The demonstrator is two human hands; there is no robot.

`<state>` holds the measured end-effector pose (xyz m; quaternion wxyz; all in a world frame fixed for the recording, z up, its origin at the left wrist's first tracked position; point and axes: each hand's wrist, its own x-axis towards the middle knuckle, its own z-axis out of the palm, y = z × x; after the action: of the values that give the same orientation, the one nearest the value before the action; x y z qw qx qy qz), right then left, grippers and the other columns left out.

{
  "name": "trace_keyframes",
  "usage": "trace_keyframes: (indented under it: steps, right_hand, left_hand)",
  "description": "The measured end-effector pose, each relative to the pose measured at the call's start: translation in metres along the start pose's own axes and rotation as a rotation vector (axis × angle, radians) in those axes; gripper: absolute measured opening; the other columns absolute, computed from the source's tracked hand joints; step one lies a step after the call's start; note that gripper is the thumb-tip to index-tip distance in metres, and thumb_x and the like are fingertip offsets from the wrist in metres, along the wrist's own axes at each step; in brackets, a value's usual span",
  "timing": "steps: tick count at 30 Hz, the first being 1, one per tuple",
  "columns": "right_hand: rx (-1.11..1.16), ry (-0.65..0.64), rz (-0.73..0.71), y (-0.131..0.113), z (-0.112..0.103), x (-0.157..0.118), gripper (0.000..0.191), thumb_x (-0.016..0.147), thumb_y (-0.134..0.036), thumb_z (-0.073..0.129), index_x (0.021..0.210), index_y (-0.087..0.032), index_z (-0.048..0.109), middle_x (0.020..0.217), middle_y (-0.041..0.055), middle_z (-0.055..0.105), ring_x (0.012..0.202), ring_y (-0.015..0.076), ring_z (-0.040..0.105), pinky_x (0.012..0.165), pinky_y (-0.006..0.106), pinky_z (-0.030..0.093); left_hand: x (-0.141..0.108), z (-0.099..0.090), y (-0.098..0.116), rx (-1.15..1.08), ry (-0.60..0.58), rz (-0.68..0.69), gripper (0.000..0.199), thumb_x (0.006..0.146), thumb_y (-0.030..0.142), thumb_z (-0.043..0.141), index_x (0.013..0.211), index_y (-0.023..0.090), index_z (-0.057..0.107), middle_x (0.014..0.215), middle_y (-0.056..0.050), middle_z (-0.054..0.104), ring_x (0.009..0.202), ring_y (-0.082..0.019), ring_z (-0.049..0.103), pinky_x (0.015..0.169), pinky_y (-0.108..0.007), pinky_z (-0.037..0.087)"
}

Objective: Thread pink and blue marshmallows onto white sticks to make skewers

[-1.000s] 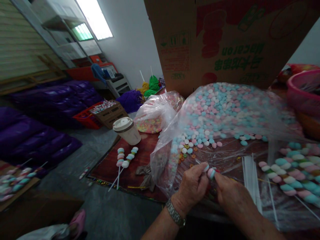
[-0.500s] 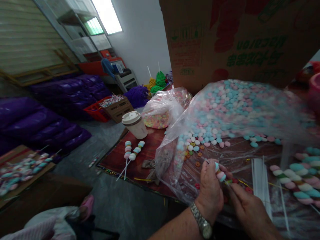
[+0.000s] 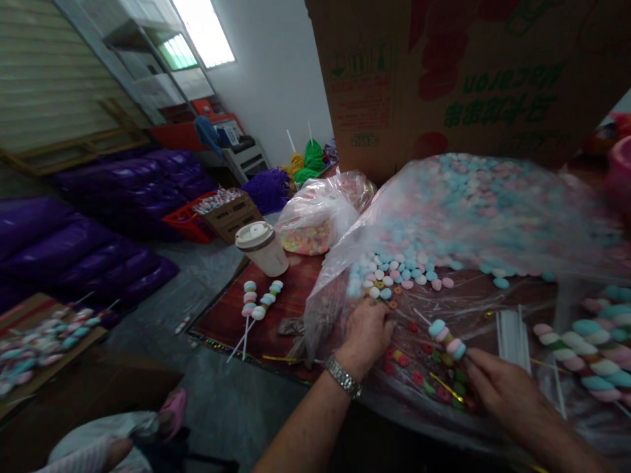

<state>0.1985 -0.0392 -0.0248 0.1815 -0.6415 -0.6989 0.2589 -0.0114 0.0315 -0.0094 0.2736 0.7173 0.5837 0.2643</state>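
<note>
My right hand (image 3: 497,384) grips a marshmallow skewer (image 3: 447,338) near its lower end. Blue, white and pink marshmallows are threaded on it with an orange-brown ring among them, and the bare tip of the white stick points up and left. My left hand (image 3: 365,334), wearing a metal watch, is at the near edge of the loose marshmallows (image 3: 394,270); its fingers are bent, thumb apart, and the fingertips are partly hidden. Small orange-brown candy rings (image 3: 393,304) lie just beyond it. Between my hands are red and green rings (image 3: 418,378) and a gold twist tie (image 3: 446,387).
A large clear bag of marshmallows (image 3: 473,203) spreads before a cardboard box (image 3: 463,85). White sticks (image 3: 510,345) and finished skewers (image 3: 591,348) lie at right. At left stand a lidded cup (image 3: 263,253) and two crossed skewers (image 3: 259,305). A person's leg and pink shoe (image 3: 173,414) show lower left.
My left hand has let go of the skewer and moved left and forward to the loose candies. My right hand keeps the skewer, now in plain view.
</note>
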Motion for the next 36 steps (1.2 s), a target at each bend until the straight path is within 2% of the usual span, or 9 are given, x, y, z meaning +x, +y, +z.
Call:
trace_keyframes:
  steps: [2,5,9,12,15,21,27,33,36]
  right_hand:
    - [-0.024,-0.037,-0.006,-0.001,0.008,-0.004,0.027,0.082,-0.026,0.030,0.074,-0.023,0.056,0.064,0.0018,0.064,0.057,0.0162,0.059,0.053,0.023,0.040]
    - [-0.059,-0.047,-0.015,-0.007,0.019,-0.009,0.029,0.082,-0.020,0.029,0.079,-0.022,0.057,0.067,0.0032,0.065,0.061,0.0171,0.060,0.054,0.025,0.038]
    - [-0.077,-0.092,-0.042,-0.014,0.021,-0.011,0.028,0.080,-0.015,0.031,0.081,-0.020,0.058,0.064,0.0028,0.064,0.057,0.0161,0.058,0.053,0.025,0.034]
    - [-0.109,-0.108,-0.039,-0.019,0.020,-0.011,0.029,0.081,-0.015,0.029,0.085,-0.020,0.058,0.067,0.0034,0.065,0.059,0.0163,0.059,0.053,0.025,0.033]
    - [-0.199,-0.121,-0.024,-0.022,0.022,-0.012,0.029,0.082,-0.016,0.028,0.085,-0.019,0.058,0.068,0.0048,0.065,0.062,0.0188,0.060,0.053,0.027,0.032]
    - [-0.294,-0.136,0.001,-0.032,0.024,-0.016,0.028,0.083,-0.011,0.030,0.081,-0.020,0.056,0.072,0.0057,0.066,0.064,0.0203,0.061,0.051,0.028,0.029]
    - [-0.405,-0.032,0.026,-0.048,0.027,-0.020,0.027,0.081,-0.005,0.032,0.084,-0.020,0.054,0.066,0.0043,0.065,0.057,0.0191,0.061,0.047,0.028,0.024]
    - [-0.296,0.067,0.027,-0.029,0.028,-0.009,0.025,0.083,-0.008,0.030,0.075,-0.019,0.050,0.069,0.0043,0.063,0.064,0.0175,0.059,0.054,0.027,0.031]
    - [-0.196,0.066,0.014,-0.018,0.024,-0.003,0.022,0.085,-0.014,0.030,0.073,-0.021,0.047,0.068,0.0030,0.062,0.064,0.0173,0.059,0.057,0.026,0.034]
  left_hand:
    - [-0.002,0.002,-0.007,0.120,-0.050,0.035,0.009,0.072,0.018,0.052,0.069,0.016,0.061,0.078,-0.006,0.057,0.073,-0.018,0.052,0.068,-0.028,0.040]
    - [-0.006,0.008,-0.009,0.010,-0.010,0.028,0.011,0.073,0.016,0.051,0.066,0.016,0.059,0.070,-0.004,0.057,0.067,-0.015,0.052,0.065,-0.026,0.040]
    - [-0.009,0.007,-0.011,-0.548,-0.006,-0.263,0.007,0.069,0.019,0.057,0.074,0.014,0.058,0.063,-0.001,0.057,0.056,-0.011,0.053,0.056,-0.023,0.043]
    - [-0.010,0.004,-0.013,-0.997,-0.061,-0.483,0.025,0.063,0.019,0.066,0.084,0.011,0.057,0.067,-0.002,0.059,0.057,-0.011,0.058,0.057,-0.024,0.048]
    - [-0.012,0.004,-0.012,-1.141,-0.070,-0.541,0.029,0.058,0.013,0.070,0.083,0.010,0.057,0.068,-0.004,0.060,0.059,-0.012,0.060,0.058,-0.023,0.050]
    - [-0.015,0.007,-0.003,-0.970,-0.027,-0.503,0.017,0.059,0.009,0.062,0.076,0.011,0.060,0.063,-0.002,0.060,0.054,-0.011,0.058,0.057,-0.024,0.049]
    - [-0.025,0.019,0.000,-0.439,0.141,-0.227,0.017,0.062,0.010,0.055,0.073,0.016,0.067,0.074,-0.003,0.064,0.072,-0.015,0.059,0.066,-0.026,0.047]
    - [-0.017,0.017,0.007,-0.574,0.083,-0.259,0.021,0.072,0.020,0.052,0.087,0.013,0.064,0.072,-0.003,0.065,0.063,-0.014,0.059,0.055,-0.022,0.046]
    - [0.005,0.013,0.010,-0.270,0.091,-0.134,0.019,0.076,0.019,0.048,0.087,0.015,0.063,0.078,-0.004,0.065,0.069,-0.014,0.059,0.062,-0.023,0.046]
